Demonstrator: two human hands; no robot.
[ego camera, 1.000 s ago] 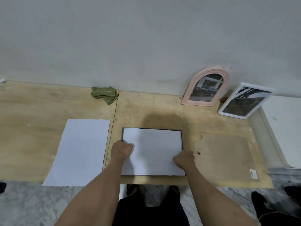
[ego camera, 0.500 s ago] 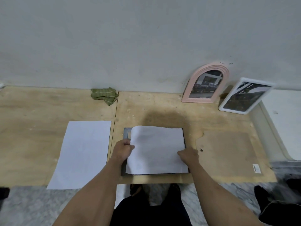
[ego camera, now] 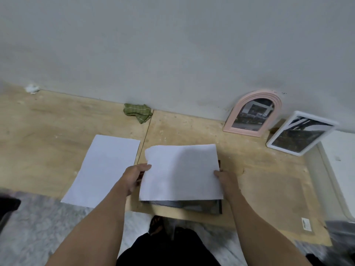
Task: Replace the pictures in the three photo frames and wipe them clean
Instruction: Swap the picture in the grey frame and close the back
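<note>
At front edge of board [ego camera: 192, 131]: both hands, left hand [ego camera: 134, 176] and right hand [ego camera: 224, 177], pinching sheet [ego camera: 180, 171] over dark frame [ego camera: 192, 205]; pink frame [ego camera: 252, 114], white frame [ego camera: 299, 133] at wall, cloth [ego camera: 137, 111] unused — one frame underway.

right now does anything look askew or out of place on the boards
Mostly tidy. The white sheet held by the left hand and right hand sits raised and skewed over the dark frame, far-left corner curled. The green cloth lies crumpled by the wall.
</note>
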